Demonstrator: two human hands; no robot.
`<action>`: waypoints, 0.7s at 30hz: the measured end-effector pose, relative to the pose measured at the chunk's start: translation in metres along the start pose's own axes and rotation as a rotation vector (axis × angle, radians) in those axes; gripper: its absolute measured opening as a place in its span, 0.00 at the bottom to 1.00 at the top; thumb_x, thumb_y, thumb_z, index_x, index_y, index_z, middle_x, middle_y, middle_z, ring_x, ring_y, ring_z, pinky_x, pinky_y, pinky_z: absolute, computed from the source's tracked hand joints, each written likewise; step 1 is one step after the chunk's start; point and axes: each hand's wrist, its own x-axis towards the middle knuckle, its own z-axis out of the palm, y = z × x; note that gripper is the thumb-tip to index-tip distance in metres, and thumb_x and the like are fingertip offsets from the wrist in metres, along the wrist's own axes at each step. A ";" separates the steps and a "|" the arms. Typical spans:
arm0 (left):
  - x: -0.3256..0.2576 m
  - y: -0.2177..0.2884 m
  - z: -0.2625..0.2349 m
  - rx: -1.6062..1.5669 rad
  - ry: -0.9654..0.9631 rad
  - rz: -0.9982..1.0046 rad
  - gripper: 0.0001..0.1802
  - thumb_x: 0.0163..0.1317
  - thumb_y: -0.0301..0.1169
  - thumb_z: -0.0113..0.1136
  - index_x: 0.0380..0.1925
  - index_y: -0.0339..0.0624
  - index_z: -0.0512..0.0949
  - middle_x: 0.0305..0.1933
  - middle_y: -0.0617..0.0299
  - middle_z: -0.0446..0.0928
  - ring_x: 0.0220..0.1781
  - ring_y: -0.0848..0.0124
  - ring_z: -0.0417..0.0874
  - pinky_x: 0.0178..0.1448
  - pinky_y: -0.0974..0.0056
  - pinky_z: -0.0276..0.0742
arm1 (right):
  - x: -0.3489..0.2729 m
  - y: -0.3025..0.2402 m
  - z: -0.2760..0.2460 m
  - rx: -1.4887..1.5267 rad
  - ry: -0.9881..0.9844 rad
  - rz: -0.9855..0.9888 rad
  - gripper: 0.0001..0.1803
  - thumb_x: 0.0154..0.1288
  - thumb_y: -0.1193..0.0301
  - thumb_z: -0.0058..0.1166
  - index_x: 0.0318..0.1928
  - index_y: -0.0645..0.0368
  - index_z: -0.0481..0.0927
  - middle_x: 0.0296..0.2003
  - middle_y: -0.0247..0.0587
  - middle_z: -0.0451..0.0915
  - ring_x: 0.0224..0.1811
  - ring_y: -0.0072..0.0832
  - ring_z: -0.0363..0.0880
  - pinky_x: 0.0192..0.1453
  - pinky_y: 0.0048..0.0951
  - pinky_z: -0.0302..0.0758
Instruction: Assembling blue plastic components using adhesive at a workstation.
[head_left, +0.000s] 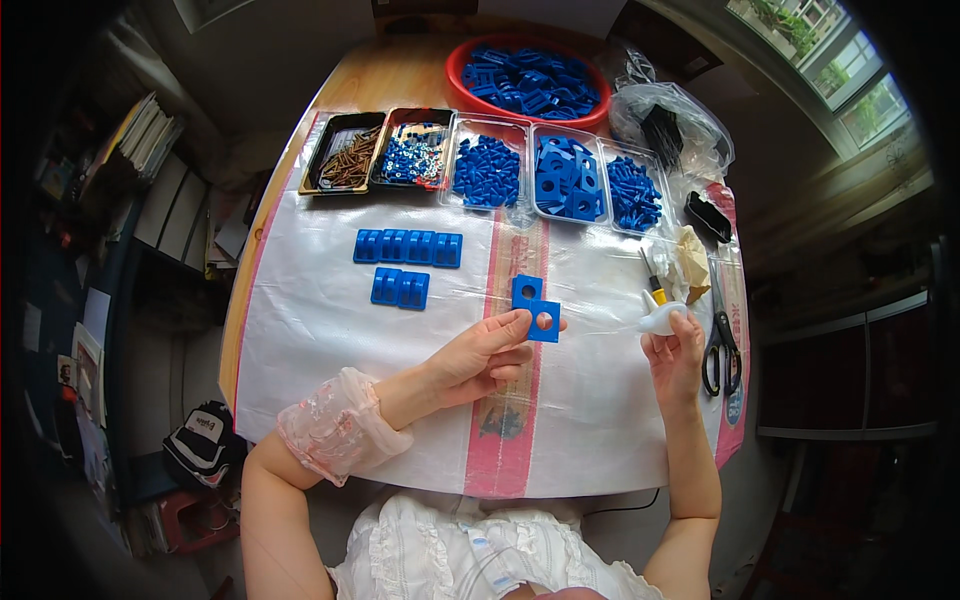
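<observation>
My left hand [487, 350] pinches a flat blue square plate with a round hole [551, 332] over the middle of the table. A second blue holed plate [520, 283] shows just beyond it, partly overlapped; whether it is held too or lies on the table I cannot tell. On the right, my right hand [678, 358] is closed on a small white squeeze bottle [660, 319], its narrow end pointing left. A screwdriver with a yellow and black handle [657, 291] lies just beyond the bottle. Two short rows of blue moulded parts [408, 247] [400, 288] rest to the left.
Along the far side stand a tray of brown screws [350, 158], a tray of small metal and blue bits [412, 150] and clear trays of blue parts [487, 172]. Behind them is a red basin [455, 88]. Black scissors [722, 350] and crumpled tissue [692, 262] lie right.
</observation>
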 end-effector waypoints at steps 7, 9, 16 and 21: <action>0.001 -0.001 -0.001 0.000 -0.011 0.006 0.17 0.72 0.45 0.53 0.47 0.45 0.78 0.60 0.64 0.73 0.23 0.88 0.56 0.21 0.82 0.58 | -0.001 -0.001 0.005 0.017 0.067 0.007 0.09 0.67 0.65 0.54 0.35 0.58 0.75 0.21 0.27 0.72 0.15 0.09 0.58 0.20 0.16 0.58; 0.000 0.000 0.000 0.012 -0.011 0.003 0.17 0.72 0.45 0.53 0.48 0.45 0.78 0.60 0.64 0.73 0.23 0.88 0.56 0.22 0.82 0.58 | -0.002 -0.002 0.006 0.031 0.092 0.021 0.10 0.68 0.64 0.54 0.36 0.58 0.75 0.21 0.27 0.72 0.16 0.09 0.58 0.21 0.16 0.58; 0.001 -0.001 -0.003 0.051 -0.033 -0.043 0.18 0.72 0.44 0.54 0.53 0.45 0.75 0.60 0.64 0.75 0.24 0.88 0.58 0.22 0.82 0.58 | 0.000 0.001 0.003 0.063 0.019 0.003 0.10 0.71 0.64 0.53 0.37 0.57 0.75 0.21 0.26 0.71 0.16 0.09 0.58 0.22 0.15 0.58; 0.000 -0.001 -0.001 0.069 -0.039 -0.067 0.19 0.71 0.44 0.55 0.55 0.45 0.73 0.61 0.63 0.75 0.24 0.88 0.59 0.22 0.82 0.59 | 0.000 0.003 0.008 0.028 -0.015 -0.007 0.09 0.71 0.65 0.53 0.38 0.57 0.75 0.21 0.26 0.72 0.15 0.09 0.57 0.22 0.16 0.58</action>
